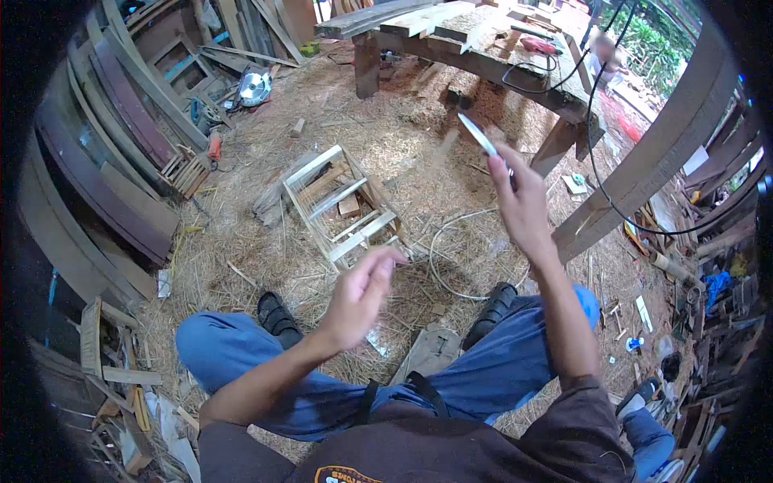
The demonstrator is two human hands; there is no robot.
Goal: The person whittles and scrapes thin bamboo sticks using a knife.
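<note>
My right hand (522, 193) is raised in front of my right knee, its fingers wrapped round a knife (477, 134). The pale blade points up and to the left; the handle is mostly hidden in my grip. Lower and to the left, my left hand (362, 296) hovers over the ground between my legs, thumb and fingers pressed together and slightly blurred. Whatever may be in that pinch is too small to make out. Just beyond it stands a slatted wooden frame (340, 196). A thin, pale looped strip (432, 256) curves between the two hands' positions.
A wooden workbench (475, 68) carries boards and a red power tool (539, 46). A circular saw (254, 88) lies at the back left. Curved planks (105, 153) lean on the left. A thick post (644, 153) rises at right, with a black cable. Another person sits behind the bench.
</note>
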